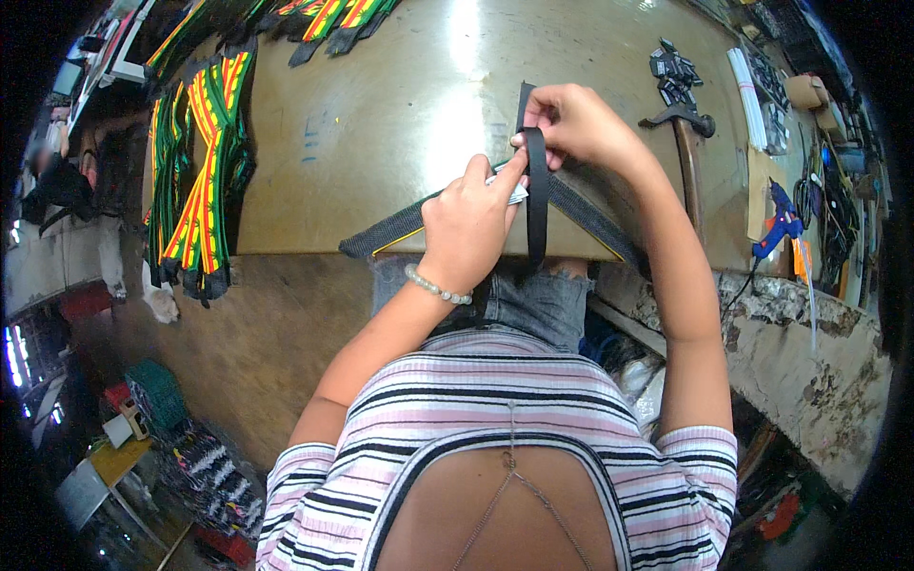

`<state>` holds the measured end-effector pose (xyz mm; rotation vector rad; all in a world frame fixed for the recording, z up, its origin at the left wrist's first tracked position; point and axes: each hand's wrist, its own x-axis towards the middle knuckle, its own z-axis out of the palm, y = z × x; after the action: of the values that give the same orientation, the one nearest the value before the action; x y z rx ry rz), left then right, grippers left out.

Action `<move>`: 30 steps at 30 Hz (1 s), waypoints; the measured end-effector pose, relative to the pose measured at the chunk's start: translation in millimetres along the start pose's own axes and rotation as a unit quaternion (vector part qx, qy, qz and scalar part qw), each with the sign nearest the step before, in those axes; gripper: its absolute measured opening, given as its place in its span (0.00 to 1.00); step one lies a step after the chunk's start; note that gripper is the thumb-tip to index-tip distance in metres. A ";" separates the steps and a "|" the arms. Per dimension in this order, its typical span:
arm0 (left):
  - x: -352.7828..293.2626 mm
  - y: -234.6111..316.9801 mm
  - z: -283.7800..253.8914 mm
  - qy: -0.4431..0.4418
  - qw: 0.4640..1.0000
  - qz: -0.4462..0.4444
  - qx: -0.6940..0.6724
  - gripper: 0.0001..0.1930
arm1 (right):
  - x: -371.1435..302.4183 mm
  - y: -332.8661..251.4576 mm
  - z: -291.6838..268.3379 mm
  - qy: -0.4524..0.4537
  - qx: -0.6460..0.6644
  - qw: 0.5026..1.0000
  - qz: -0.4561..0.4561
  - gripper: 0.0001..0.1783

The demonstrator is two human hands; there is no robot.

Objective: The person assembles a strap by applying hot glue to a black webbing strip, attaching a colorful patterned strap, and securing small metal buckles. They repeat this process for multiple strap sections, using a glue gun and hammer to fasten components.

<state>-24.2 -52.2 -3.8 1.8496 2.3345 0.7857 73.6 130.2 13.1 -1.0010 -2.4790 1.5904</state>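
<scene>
At the table's near edge my right hand is closed, thumb and fingers pinching a black strap that hangs in a narrow loop over the edge. My left hand is closed close beside it, fingertips meeting the strap near the right thumb. Small white pieces, perhaps labels, stick out from under the left fingers. Beneath both hands lies a dark grey fabric band with a yellow edge, its two arms spreading left and right. How band and strap join is hidden by my fingers.
Bundles of green, yellow and red patterned straps hang over the table's left edge, with more straps at the far side. To the right lie a hammer, a pile of small black pieces and a blue glue gun.
</scene>
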 end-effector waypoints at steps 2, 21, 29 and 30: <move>-0.1 1.4 -0.3 -0.002 1.000 0.003 0.020 0.17 | 5.0 -0.4 -6.6 0.118 -0.074 0.988 -0.062 0.10; 8.2 -22.3 -6.9 0.042 0.959 -0.086 -0.265 0.20 | -140.6 -22.7 64.8 0.167 -0.133 0.976 0.051 0.16; 7.2 -23.2 -7.2 0.026 0.963 -0.067 -0.259 0.21 | -134.0 -28.5 71.4 0.176 -0.122 0.974 0.069 0.19; 6.4 -22.2 -8.0 0.019 0.965 -0.067 -0.252 0.20 | -133.4 -26.5 69.7 0.180 -0.110 0.972 0.100 0.20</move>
<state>-48.6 -52.4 -4.6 1.4542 1.9961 1.2598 141.5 -3.6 42.3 -1.4624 -2.3933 1.0600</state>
